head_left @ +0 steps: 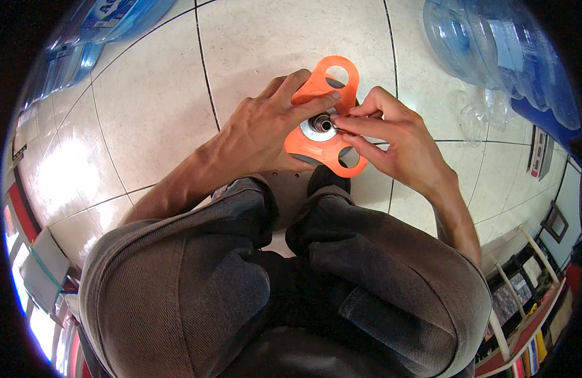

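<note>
An orange plate (325,151) with a large round hole in each rounded end is held above the floor, just beyond my knees. At its middle sit a silver disc (310,132) and a round, hollow metal fitting (327,125). My left hand (259,129) grips the plate from the left, thumb across its top face, other fingers partly hidden behind it. From the right, my right hand (407,132) has its thumb and fingertips closed beside the fitting. Whatever is between those fingertips is too small to make out.
Pale tiled floor (291,38) lies under my hands. Large clear-blue water jugs stand at the upper left (83,60) and upper right (473,44). Crumpled clear plastic (486,113) lies by the right jugs. A rack (517,340) fills the lower right corner. My dark shoe (328,183) is below the plate.
</note>
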Demonstrator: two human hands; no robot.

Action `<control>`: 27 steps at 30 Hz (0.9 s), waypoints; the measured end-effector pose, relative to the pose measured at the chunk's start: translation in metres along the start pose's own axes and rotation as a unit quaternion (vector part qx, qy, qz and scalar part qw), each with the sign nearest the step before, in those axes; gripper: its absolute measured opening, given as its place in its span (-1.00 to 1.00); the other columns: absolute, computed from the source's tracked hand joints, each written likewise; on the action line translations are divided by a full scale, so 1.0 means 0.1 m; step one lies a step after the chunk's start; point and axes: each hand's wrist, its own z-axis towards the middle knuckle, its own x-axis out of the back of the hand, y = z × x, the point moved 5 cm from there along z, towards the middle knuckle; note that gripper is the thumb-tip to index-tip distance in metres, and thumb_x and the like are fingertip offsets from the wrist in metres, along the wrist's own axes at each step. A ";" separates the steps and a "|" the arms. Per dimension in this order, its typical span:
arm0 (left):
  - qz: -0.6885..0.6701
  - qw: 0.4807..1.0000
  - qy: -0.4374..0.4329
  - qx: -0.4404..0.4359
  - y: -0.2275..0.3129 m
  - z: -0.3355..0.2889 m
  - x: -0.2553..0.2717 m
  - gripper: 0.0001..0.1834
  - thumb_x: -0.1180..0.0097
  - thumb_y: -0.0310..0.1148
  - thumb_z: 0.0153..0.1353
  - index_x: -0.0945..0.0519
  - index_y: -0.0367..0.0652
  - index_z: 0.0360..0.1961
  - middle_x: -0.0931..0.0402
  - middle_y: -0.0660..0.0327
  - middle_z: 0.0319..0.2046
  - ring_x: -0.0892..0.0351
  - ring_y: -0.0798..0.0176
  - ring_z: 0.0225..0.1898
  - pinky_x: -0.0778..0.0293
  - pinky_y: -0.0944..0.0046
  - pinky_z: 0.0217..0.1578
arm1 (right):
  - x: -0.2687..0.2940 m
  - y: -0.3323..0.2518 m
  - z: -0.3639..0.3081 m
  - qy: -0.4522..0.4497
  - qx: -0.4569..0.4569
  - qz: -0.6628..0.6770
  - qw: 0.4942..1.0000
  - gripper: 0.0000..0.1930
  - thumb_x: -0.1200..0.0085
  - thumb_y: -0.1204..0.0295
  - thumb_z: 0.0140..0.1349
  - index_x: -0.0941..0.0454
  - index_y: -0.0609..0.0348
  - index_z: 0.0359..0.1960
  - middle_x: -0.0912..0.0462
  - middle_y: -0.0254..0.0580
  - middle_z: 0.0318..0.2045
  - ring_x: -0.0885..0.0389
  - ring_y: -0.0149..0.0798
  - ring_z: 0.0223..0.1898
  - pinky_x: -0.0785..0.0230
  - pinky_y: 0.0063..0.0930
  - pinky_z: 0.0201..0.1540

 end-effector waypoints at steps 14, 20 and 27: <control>-0.007 1.000 -0.004 0.006 -0.01 0.00 -0.01 0.10 -0.61 0.12 -0.30 -0.41 0.23 0.38 -0.26 -0.08 0.17 -0.49 -0.18 0.18 -0.77 0.06 -0.17 | -0.08 0.04 0.06 -0.007 -0.073 0.013 0.997 -0.77 -0.24 0.51 0.17 -0.76 0.11 -0.13 -0.57 -0.14 -0.29 -0.64 -0.19 -0.32 -0.54 -0.33 -0.20; -0.005 1.000 0.002 -0.002 -0.03 -0.03 -0.03 0.10 -0.61 0.10 -0.29 -0.41 0.19 0.38 -0.24 -0.09 0.20 -0.48 -0.17 0.19 -0.76 0.09 -0.14 | -0.11 0.05 0.05 -0.002 -0.078 0.014 0.997 -0.77 -0.23 0.53 0.16 -0.75 0.12 -0.13 -0.57 -0.13 -0.28 -0.65 -0.16 -0.30 -0.53 -0.32 -0.19; -0.001 0.999 -0.035 0.016 -0.04 -0.06 -0.02 0.14 -0.62 0.06 -0.32 -0.37 0.20 0.40 -0.22 -0.09 0.21 -0.43 -0.17 0.23 -0.73 0.05 -0.09 | -0.18 0.04 0.06 0.030 -0.064 0.042 0.997 -0.78 -0.28 0.57 0.14 -0.74 0.16 -0.15 -0.56 -0.21 -0.34 -0.61 -0.27 -0.32 -0.49 -0.40 -0.24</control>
